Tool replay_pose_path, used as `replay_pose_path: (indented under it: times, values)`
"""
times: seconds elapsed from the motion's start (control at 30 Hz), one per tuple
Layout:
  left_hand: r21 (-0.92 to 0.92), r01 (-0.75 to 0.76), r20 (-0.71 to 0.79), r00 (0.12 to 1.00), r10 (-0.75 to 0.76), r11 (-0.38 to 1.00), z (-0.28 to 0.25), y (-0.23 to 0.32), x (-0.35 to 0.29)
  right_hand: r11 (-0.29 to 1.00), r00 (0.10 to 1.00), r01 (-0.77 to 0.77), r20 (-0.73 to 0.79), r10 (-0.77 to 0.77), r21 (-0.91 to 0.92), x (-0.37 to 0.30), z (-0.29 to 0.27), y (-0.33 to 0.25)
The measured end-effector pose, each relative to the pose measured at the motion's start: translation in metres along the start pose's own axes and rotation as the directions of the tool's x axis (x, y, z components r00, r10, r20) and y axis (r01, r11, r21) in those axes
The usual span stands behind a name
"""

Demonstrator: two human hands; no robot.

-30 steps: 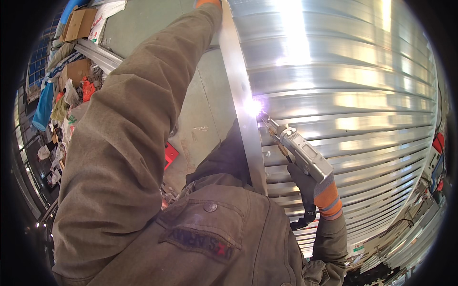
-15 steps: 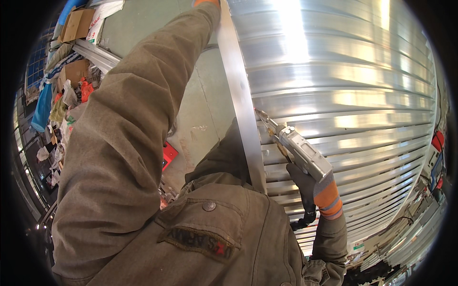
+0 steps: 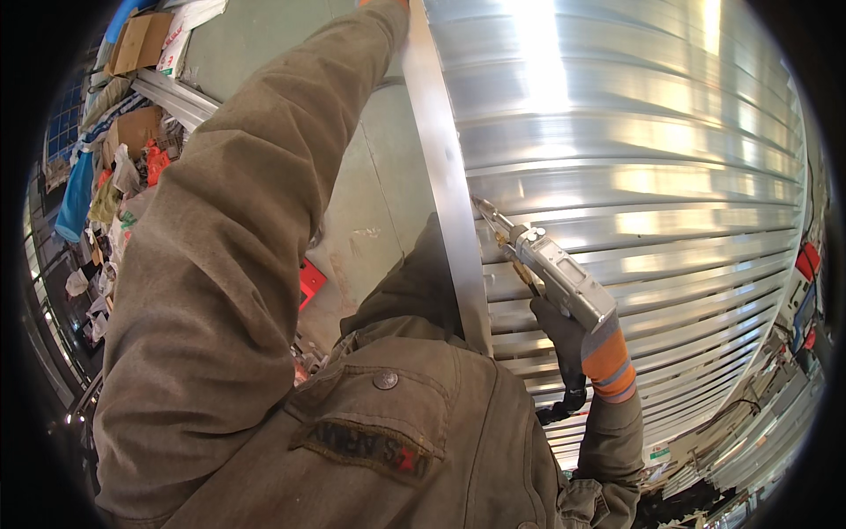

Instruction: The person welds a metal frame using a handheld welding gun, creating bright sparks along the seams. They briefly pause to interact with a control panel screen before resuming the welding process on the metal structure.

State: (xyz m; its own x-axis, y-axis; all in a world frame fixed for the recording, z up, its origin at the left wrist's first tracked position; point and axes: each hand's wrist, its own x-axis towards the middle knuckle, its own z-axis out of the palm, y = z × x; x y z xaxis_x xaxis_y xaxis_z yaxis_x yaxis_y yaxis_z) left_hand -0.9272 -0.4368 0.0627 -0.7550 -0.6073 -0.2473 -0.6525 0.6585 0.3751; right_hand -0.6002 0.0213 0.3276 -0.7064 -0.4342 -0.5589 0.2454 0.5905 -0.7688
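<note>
My right hand (image 3: pixel 564 339), in a dark glove with an orange and grey cuff, is closed round the grip of a silver welding gun (image 3: pixel 562 273). The gun points up and to the left. Its narrow tip, with a brass-coloured part beside it, lies close to the flat metal edge bar (image 3: pixel 448 181) of a large slatted metal panel (image 3: pixel 652 194); I cannot tell whether they touch. My left arm reaches far forward along the bar. Only the orange cuff of the left glove (image 3: pixel 382 3) shows at the top edge; the hand and its fingers are out of the picture.
Left of the bar is a grey-green floor (image 3: pixel 388 176) with a red object (image 3: pixel 310 283) on it. A cardboard box (image 3: pixel 141 42), metal profiles (image 3: pixel 176 99), bags and a blue roll (image 3: pixel 74 198) crowd the far left. A dark cable (image 3: pixel 564 407) hangs below my right hand.
The gun's tip has shifted very slightly up along the bar. My left arm and the panel look nearly the same, and the right hand keeps its grip.
</note>
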Motion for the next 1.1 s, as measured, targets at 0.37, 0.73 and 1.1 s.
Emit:
replay_pose_path:
  times: [0.37, 0.73, 1.1]
  values:
    - [-0.001, 0.012, 0.013, 1.0, -0.012, 1.0, 0.003, 0.0, -0.003, 0.998, 0.999, 0.003, -0.041, 0.0, 0.055, 0.001, 0.001, -0.011]
    - [-0.004, 0.01, 0.008, 1.0, -0.01, 1.0, 0.006, -0.002, -0.003, 0.987, 0.99, -0.142, 0.036, 0.14, 0.08, -0.003, -0.005, -0.012]
    - [-0.002, 0.006, 0.014, 1.0, -0.006, 1.0, 0.005, -0.001, 0.001, 0.974, 0.974, -0.217, 0.073, 0.213, 0.057, 0.003, -0.007, -0.02]
